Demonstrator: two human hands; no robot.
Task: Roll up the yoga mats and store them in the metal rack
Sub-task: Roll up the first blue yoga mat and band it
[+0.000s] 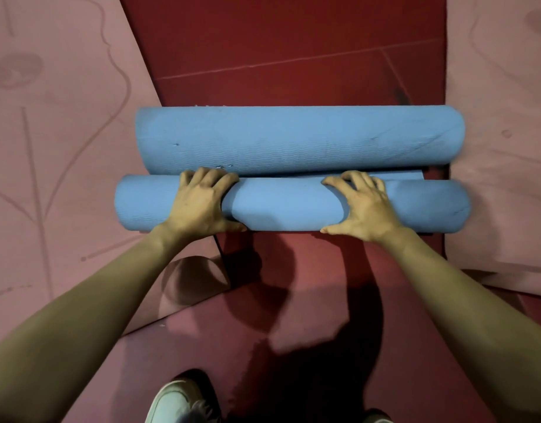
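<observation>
L grip [202, 203] & R grip [365, 206] clamp near blue roll [281, 206]; 2nd roll [299, 138] just beyond.

Bare forearms reach from both lower corners to mid-frame. The left hand [202, 203] and right hand [365, 206], palm-down, curl their fingers over the nearer blue rolled foam mat [281, 206], thumbs pointing toward each other.

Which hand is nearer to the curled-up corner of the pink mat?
Left. The left hand grips the near blue roll just beyond the curled corner; the right hand grips it farther right.
</observation>
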